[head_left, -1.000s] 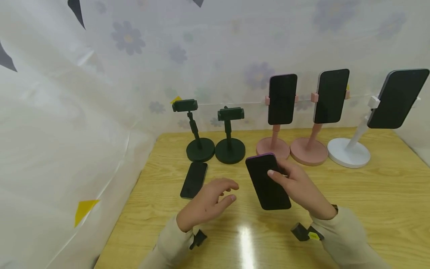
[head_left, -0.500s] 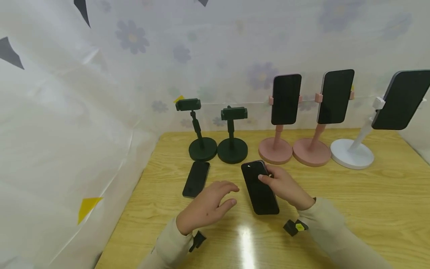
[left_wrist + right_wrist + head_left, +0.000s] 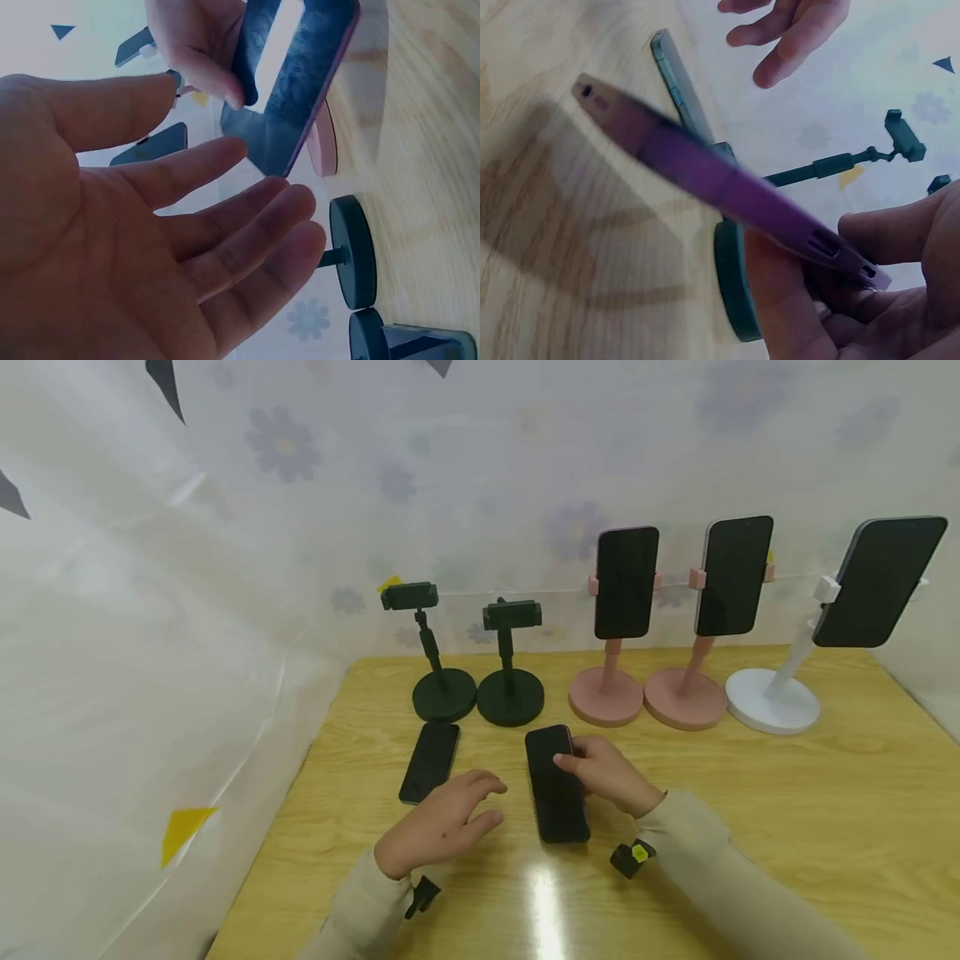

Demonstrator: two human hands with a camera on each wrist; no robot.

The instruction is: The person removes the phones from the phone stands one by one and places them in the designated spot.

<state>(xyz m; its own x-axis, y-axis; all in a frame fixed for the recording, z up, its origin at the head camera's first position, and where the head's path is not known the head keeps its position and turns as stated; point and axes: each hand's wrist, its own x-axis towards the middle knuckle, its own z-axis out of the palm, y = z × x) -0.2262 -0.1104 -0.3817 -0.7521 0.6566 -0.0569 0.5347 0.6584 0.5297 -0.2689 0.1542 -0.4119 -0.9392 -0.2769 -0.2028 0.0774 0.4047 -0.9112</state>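
My right hand [image 3: 609, 777] pinches a black-screened phone [image 3: 555, 793] by its right edge, thumb on the screen and fingers behind. In the right wrist view this phone's side [image 3: 697, 172] shows purple, and it is held tilted over the table. My left hand [image 3: 442, 822] hovers to the left of it with fingers relaxed and nothing in them; the left wrist view shows its bare palm [image 3: 112, 247]. Just beyond the left hand, a second phone [image 3: 431, 760] lies flat, its lower corner hidden by that hand.
Two dark green phone stands [image 3: 444, 693] with bare clamps stand at the back left of the wooden table [image 3: 750, 827]. To their right, two pink stands [image 3: 606, 697] and a white stand [image 3: 772, 702] each hold a phone upright. A flowered curtain [image 3: 480, 485] hangs behind.
My right hand has moved left and slightly down with the phone, turning it more upright in the head view. My left hand has shifted slightly toward the left and stays relaxed.
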